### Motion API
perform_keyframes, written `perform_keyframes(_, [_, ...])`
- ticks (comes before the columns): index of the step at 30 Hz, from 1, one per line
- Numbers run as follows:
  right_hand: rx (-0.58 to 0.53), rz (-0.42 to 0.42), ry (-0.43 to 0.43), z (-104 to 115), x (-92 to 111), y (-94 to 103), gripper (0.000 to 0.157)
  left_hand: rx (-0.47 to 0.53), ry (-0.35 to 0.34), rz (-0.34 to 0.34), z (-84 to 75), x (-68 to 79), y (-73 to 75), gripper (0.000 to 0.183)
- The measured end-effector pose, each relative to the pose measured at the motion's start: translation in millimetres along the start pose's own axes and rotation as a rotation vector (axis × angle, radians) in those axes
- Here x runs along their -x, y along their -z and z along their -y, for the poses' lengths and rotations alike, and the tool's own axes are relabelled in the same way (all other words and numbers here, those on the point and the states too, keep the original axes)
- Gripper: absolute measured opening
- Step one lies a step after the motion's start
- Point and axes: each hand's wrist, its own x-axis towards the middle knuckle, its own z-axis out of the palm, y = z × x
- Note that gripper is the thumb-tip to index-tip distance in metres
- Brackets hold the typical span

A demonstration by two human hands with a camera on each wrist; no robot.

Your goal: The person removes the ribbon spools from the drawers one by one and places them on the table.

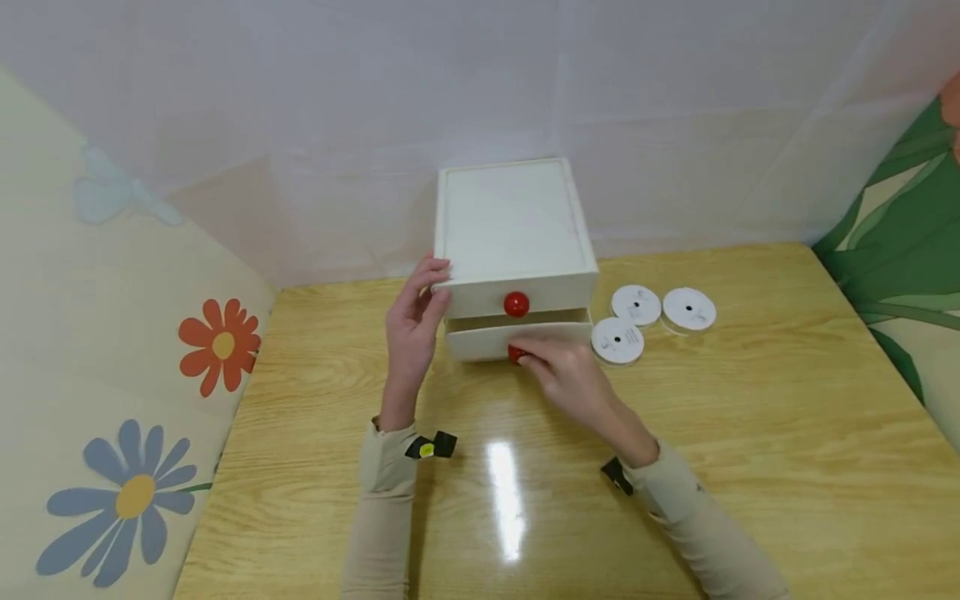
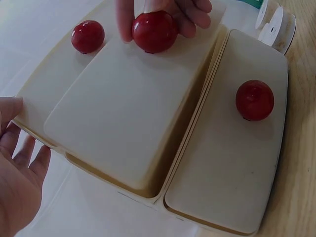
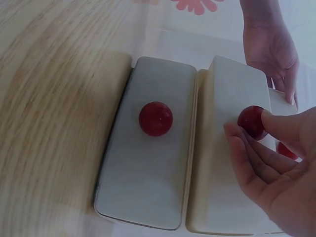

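A cream drawer cabinet [image 1: 513, 221] with red ball knobs stands on the wooden table against the back wall. Its middle drawer [image 2: 116, 108] is pulled partway out, while the top drawer and the bottom drawer [image 3: 150, 173] sit closed. My right hand [image 1: 573, 379] pinches the red knob [image 3: 253, 122] of the middle drawer between thumb and fingers. At the cabinet's upper left front corner, my left hand [image 1: 412, 329] rests with its fingertips against the edge. The head view hides the bottom drawer; both wrist views show its knob [image 2: 255, 100].
Three white spools lie right of the cabinet: a near spool [image 1: 617, 341], one behind it [image 1: 636, 306] and one further right [image 1: 688, 309]. Pale walls with painted flowers [image 1: 222, 345] border the table [image 1: 315, 467] at the left and right.
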Motion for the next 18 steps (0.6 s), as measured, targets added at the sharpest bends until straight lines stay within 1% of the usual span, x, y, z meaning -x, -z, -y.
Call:
perform_keyframes(4, [-0.03,-0.024,-0.028,-3,-5,-5.3,0.024,0.0,-0.001,0.003,-0.7,0.4,3.2,0.019])
perform_keyframes(9, [-0.068,0.002,-0.09,-7,-10,-5.1,0.022,0.001,-0.019,-0.004,0.8,1.0,2.5,0.019])
perform_keyframes(13, [-0.081,0.012,-0.146,-8,-13,-3.0,0.021,-0.011,-0.007,0.002,1.3,0.5,1.1,0.019])
perform_keyframes(18, [-0.081,0.026,-0.171,-9,-15,-2.4,0.021,-0.017,0.012,-0.009,0.9,0.7,0.4,0.018])
